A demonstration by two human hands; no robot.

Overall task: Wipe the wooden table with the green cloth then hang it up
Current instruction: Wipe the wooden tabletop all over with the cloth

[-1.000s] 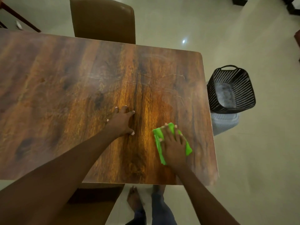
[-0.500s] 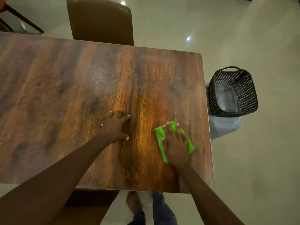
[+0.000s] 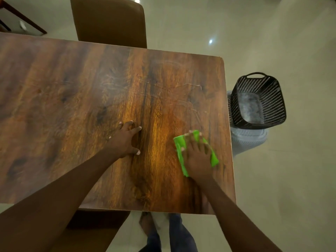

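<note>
Head view: the right hand [image 3: 197,157] lies flat, fingers straight, pressing the folded green cloth [image 3: 181,148] onto the wooden table [image 3: 72,99] near its right edge. The left hand [image 3: 124,140] rests beside it, fingers spread on bare wood, holding nothing. A black basket [image 3: 272,91] stands on the floor just beyond the table's right edge.

No readable text, label, brand or number shows anywhere.

The wooden table [image 3: 76,99] shows glossy, streaky grain; the green cloth [image 3: 214,157] looks soft and matt (the perforated plastic basket [image 3: 272,99] too); the floor [image 3: 291,179] shines.
</note>
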